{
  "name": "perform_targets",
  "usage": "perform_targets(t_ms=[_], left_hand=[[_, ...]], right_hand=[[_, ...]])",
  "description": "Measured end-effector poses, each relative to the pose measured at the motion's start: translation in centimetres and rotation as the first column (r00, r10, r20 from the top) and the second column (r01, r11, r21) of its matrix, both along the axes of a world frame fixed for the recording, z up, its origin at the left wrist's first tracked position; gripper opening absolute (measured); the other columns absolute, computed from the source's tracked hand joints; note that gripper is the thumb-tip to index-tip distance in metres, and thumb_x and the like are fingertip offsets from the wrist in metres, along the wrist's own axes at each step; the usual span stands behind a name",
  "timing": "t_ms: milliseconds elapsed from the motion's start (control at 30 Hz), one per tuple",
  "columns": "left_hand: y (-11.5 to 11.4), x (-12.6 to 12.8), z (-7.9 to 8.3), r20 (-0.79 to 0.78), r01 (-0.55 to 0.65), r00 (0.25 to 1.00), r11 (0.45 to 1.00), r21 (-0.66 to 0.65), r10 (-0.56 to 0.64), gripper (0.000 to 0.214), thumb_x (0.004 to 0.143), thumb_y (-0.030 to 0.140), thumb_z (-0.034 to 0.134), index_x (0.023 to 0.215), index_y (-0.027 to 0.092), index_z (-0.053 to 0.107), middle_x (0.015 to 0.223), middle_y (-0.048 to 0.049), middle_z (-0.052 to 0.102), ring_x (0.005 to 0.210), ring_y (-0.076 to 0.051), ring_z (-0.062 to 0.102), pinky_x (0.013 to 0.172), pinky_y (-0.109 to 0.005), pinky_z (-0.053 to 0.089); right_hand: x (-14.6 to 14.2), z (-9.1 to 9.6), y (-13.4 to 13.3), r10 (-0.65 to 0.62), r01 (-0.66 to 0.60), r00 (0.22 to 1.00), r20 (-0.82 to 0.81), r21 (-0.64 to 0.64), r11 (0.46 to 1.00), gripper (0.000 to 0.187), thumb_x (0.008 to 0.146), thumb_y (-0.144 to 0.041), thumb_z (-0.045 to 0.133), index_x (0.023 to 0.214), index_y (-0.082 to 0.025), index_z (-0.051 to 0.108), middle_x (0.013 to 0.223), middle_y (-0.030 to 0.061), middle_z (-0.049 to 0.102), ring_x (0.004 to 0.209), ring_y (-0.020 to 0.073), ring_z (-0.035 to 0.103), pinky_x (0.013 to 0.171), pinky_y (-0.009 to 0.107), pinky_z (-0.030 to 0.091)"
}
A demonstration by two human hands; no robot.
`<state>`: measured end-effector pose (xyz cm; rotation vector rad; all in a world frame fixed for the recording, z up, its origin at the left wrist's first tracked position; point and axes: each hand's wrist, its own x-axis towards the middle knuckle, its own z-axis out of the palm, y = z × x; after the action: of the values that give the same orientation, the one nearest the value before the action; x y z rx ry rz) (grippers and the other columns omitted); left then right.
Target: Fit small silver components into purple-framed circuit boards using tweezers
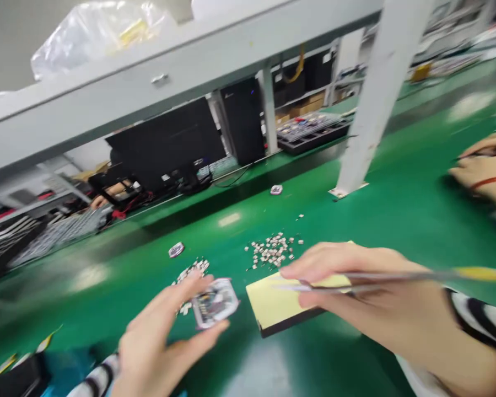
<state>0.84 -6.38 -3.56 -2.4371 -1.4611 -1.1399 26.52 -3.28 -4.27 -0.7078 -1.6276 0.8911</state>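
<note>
Between the thumb and fingers of my left hand (165, 331) is a small squarish circuit module (215, 303) with a pale rim, held above the green bench. My right hand (355, 281) grips a pair of metal tweezers (330, 288), tips pointing left over a yellow-topped block (268, 303) with a dark side. Motion blur hides whether anything sits at the tips. Just beyond the block lies a loose pile of tiny pale parts (273, 251). A second pile of white parts (196, 268) is partly covered by my left hand.
Two more small modules lie on the bench, one module (176, 250) at left and another module (276, 189) farther back. A white shelf post (367, 99) stands at right. Another person's hand (488, 171) is at the right edge. A black monitor (169, 140) stands behind.
</note>
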Motion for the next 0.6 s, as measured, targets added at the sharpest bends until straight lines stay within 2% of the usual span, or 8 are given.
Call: perform_targets(t_ms=[67, 133, 200, 300, 400, 467, 533, 600], left_hand=[[-0.5, 1.7, -0.9, 0.031, 0.147, 0.989, 0.984, -0.097, -0.145, 0.06, 0.071, 0.03, 0.067, 0.126, 0.027, 0.042, 0.098, -0.0026, 0.066, 0.085, -0.02, 0.065, 0.071, -0.027, 0.056], [-0.5, 2.8, -1.2, 0.089, 0.26, 0.964, 0.959, -0.117, -0.25, 0.058, 0.072, 0.028, 0.068, 0.124, 0.024, 0.043, 0.101, -0.0047, 0.064, 0.088, -0.017, 0.063, 0.076, -0.024, 0.054], [-0.4, 3.3, -1.1, 0.115, 0.309, 0.948, 0.945, -0.109, -0.297, 0.055, 0.072, 0.024, 0.068, 0.122, 0.019, 0.045, 0.101, -0.0064, 0.064, 0.09, -0.015, 0.062, 0.08, -0.022, 0.051], [-0.2, 3.1, -1.1, 0.122, 0.363, 0.929, 0.926, -0.107, -0.35, 0.054, 0.07, 0.02, 0.07, 0.119, 0.014, 0.047, 0.099, -0.0076, 0.064, 0.092, -0.015, 0.059, 0.083, -0.022, 0.049], [-0.1, 2.8, -1.3, 0.105, 0.388, 0.92, 0.917, -0.097, -0.378, 0.052, 0.07, 0.019, 0.07, 0.117, 0.012, 0.048, 0.1, -0.0082, 0.064, 0.092, -0.014, 0.058, 0.082, -0.022, 0.049], [0.0, 2.9, -1.4, 0.091, 0.379, 0.924, 0.922, -0.079, -0.372, 0.05, 0.071, 0.02, 0.07, 0.115, 0.013, 0.049, 0.1, -0.008, 0.065, 0.092, -0.015, 0.059, 0.081, -0.023, 0.05], [0.2, 3.0, -1.3, 0.077, 0.376, 0.926, 0.924, -0.072, -0.37, 0.046, 0.072, 0.022, 0.069, 0.113, 0.015, 0.05, 0.1, -0.0084, 0.065, 0.091, -0.016, 0.06, 0.08, -0.025, 0.051], [0.3, 3.3, -1.2, 0.063, 0.39, 0.92, 0.918, -0.067, -0.386, 0.04, 0.074, 0.024, 0.066, 0.11, 0.013, 0.052, 0.1, -0.0099, 0.065, 0.091, -0.016, 0.06, 0.08, -0.025, 0.051]], right_hand=[[-0.5, 0.5, -1.6, 0.096, -0.093, 0.995, -0.025, 0.102, 0.99, 0.017, 0.076, -0.016, 0.066, 0.087, -0.029, 0.063, 0.085, -0.0008, 0.067, 0.081, 0.0149, 0.063, 0.072, 0.023, 0.053], [-1.2, -0.1, -2.4, 0.168, -0.163, 0.984, -0.053, 0.087, 0.983, 0.016, 0.08, -0.02, 0.062, 0.093, -0.03, 0.061, 0.086, 0.0, 0.067, 0.082, 0.0146, 0.063, 0.073, 0.023, 0.053], [-1.9, -1.0, -2.5, 0.202, -0.198, 0.978, -0.059, 0.061, 0.978, 0.013, 0.083, -0.024, 0.058, 0.095, -0.03, 0.06, 0.088, 0.0003, 0.067, 0.081, 0.0139, 0.063, 0.074, 0.022, 0.053], [-2.1, -1.7, -2.0, 0.236, -0.239, 0.971, 0.041, 0.113, 0.964, 0.02, 0.08, -0.02, 0.062, 0.098, -0.03, 0.058, 0.093, -0.0003, 0.064, 0.081, 0.0121, 0.063, 0.073, 0.018, 0.052], [-1.4, -1.5, -2.0, 0.176, -0.198, 0.97, 0.165, 0.127, 0.972, 0.017, 0.084, -0.019, 0.057, 0.097, -0.03, 0.058, 0.094, 0.0002, 0.063, 0.082, 0.0107, 0.063, 0.074, 0.013, 0.051], [-0.7, -1.3, -2.2, 0.142, -0.204, 0.947, 0.287, 0.199, 0.959, 0.016, 0.089, -0.022, 0.048, 0.1, -0.028, 0.059, 0.097, 0.0013, 0.064, 0.088, 0.0115, 0.062, 0.081, 0.012, 0.049], [-0.2, -1.4, -2.4, 0.062, -0.217, 0.916, 0.395, 0.361, 0.907, 0.02, 0.089, -0.022, 0.047, 0.105, -0.024, 0.059, 0.103, 0.002, 0.063, 0.097, 0.0134, 0.059, 0.09, 0.014, 0.046], [-0.1, -1.9, -2.5, -0.036, -0.2, 0.903, 0.428, 0.494, 0.846, 0.021, 0.089, -0.02, 0.047, 0.105, -0.019, 0.06, 0.108, 0.0019, 0.061, 0.103, 0.0143, 0.056, 0.096, 0.017, 0.043]])
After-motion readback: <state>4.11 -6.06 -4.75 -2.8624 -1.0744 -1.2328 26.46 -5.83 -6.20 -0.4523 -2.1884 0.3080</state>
